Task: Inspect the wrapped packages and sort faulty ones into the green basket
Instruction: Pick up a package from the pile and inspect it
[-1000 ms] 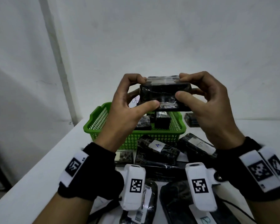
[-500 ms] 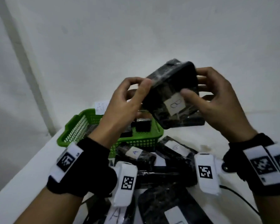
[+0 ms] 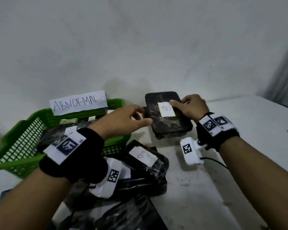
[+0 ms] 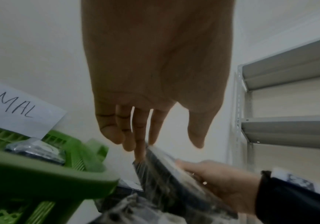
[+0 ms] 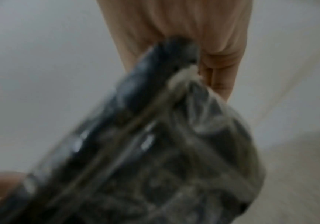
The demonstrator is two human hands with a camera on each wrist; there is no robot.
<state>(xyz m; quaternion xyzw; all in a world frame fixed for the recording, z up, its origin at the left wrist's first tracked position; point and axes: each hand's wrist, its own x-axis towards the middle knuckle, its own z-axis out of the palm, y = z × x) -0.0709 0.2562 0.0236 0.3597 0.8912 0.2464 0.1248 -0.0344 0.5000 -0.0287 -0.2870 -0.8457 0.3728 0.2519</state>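
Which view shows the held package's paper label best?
The head view: the label faces the camera on the black wrapped package gripped by the right hand. The left wrist view shows only the package's edge, no label. The right wrist view shows blurred wrap, label unreadable.

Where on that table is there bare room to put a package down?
The white table is bare to the right of the package marked B and the right hand. It is crowded on the left: the green basket holds packages, and a heap of wrapped packages lies before it.
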